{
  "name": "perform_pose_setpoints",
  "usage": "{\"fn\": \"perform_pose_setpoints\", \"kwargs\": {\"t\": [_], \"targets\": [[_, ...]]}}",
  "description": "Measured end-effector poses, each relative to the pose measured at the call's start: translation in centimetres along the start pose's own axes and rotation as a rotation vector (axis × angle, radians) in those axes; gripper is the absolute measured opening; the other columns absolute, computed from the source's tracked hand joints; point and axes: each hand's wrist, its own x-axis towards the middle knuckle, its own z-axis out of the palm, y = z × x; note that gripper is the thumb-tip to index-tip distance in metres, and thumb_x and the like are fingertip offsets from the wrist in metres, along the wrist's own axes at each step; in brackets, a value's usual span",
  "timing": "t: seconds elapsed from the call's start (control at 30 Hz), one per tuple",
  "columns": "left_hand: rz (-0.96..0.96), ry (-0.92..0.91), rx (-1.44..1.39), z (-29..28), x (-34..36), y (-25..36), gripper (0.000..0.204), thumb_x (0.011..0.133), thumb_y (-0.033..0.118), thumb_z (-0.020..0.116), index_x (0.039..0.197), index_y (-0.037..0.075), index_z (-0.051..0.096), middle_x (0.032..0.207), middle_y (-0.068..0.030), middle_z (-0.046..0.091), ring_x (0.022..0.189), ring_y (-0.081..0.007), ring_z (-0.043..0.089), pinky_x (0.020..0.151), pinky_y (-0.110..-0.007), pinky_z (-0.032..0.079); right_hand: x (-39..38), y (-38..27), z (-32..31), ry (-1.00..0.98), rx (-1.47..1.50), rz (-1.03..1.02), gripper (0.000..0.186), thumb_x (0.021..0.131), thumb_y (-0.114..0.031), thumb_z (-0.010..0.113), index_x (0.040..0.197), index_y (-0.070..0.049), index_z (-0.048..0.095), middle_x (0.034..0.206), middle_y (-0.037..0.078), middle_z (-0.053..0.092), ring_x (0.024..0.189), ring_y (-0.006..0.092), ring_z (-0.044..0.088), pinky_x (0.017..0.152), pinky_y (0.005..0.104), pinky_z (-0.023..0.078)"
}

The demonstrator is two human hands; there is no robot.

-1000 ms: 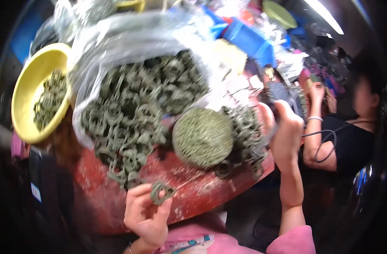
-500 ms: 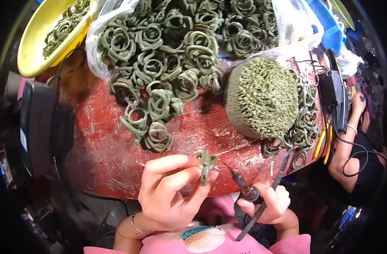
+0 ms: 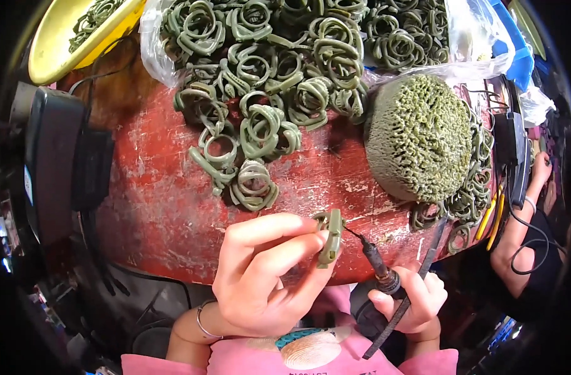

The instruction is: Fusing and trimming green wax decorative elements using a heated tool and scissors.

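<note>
Between the thumb and fingertips of my left hand (image 3: 267,281) is a small green wax ring (image 3: 331,240), held up edge-on over the table's near edge. My right hand (image 3: 421,300) grips a dark pen-like heated tool (image 3: 379,262) with a thin metal tip. That tip reaches the right side of the ring; whether it touches cannot be made out. A flat dark file (image 3: 395,324) is also held in the right hand, slanting across the fingers. Beyond my hands lies a large heap of similar green rings (image 3: 260,128), the nearest ones loose on the red table (image 3: 154,206).
A round block of rough green material (image 3: 423,137) stands right of the heap, more rings (image 3: 479,178) beside it. Yellow-handled pliers (image 3: 493,215) and black power boxes (image 3: 513,150) with cables are at the right. A yellow basin (image 3: 45,59) stands far left; another person's arm (image 3: 526,225) is far right.
The whole view has shifted, so the table's things appear farther right and higher. In my left hand the ring has turned slightly, and the tool's tip has stayed close to it.
</note>
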Motion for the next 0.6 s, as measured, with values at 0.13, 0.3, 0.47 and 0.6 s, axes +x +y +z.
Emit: {"fn": "perform_pose_setpoints", "kwargs": {"t": [0.13, 0.3, 0.47, 0.6], "targets": [[-0.003, -0.004, -0.02, 0.11, -0.02, 0.04, 0.027, 0.062, -0.009, 0.064, 0.083, -0.004, 0.048, 0.093, -0.0138, 0.042, 0.073, -0.0165, 0.052, 0.063, -0.024, 0.046, -0.05, 0.06, 0.05, -0.005, 0.015, 0.016, 0.035, 0.059, -0.025, 0.074, 0.07, 0.0, 0.053, 0.052, 0.005, 0.053, 0.039, 0.0156, 0.05, 0.036, 0.0246, 0.04], [-0.004, 0.006, -0.009, 0.14, -0.1, 0.06, 0.027, 0.062, -0.009, 0.064, 0.083, -0.004, 0.048, 0.093, -0.0139, 0.042, 0.074, -0.0168, 0.052, 0.064, -0.025, 0.046, -0.18, 0.06, 0.01, -0.018, -0.009, 0.015, 0.035, 0.059, -0.025, 0.074, 0.071, 0.001, 0.053, 0.052, 0.006, 0.054, 0.039, 0.0157, 0.051, 0.036, 0.0246, 0.04], [-0.012, -0.01, -0.017, 0.03, -0.09, -0.01, 0.027, 0.062, -0.01, 0.064, 0.083, -0.004, 0.048, 0.093, -0.0135, 0.042, 0.074, -0.0168, 0.052, 0.065, -0.025, 0.047, 0.0, -0.12, 0.16, -0.001, -0.011, 0.027, 0.035, 0.059, -0.025, 0.074, 0.07, 0.0, 0.053, 0.052, 0.006, 0.054, 0.039, 0.0153, 0.051, 0.036, 0.0241, 0.04], [-0.018, -0.018, -0.019, 0.06, -0.2, 0.09, 0.028, 0.062, -0.009, 0.065, 0.084, -0.004, 0.048, 0.094, -0.0132, 0.042, 0.075, -0.0168, 0.052, 0.065, -0.024, 0.046, -0.13, -0.22, -0.03, -0.028, -0.047, 0.018, 0.036, 0.06, -0.026, 0.074, 0.073, 0.0, 0.053, 0.053, 0.007, 0.054, 0.039, 0.0157, 0.051, 0.036, 0.0228, 0.04]]}}
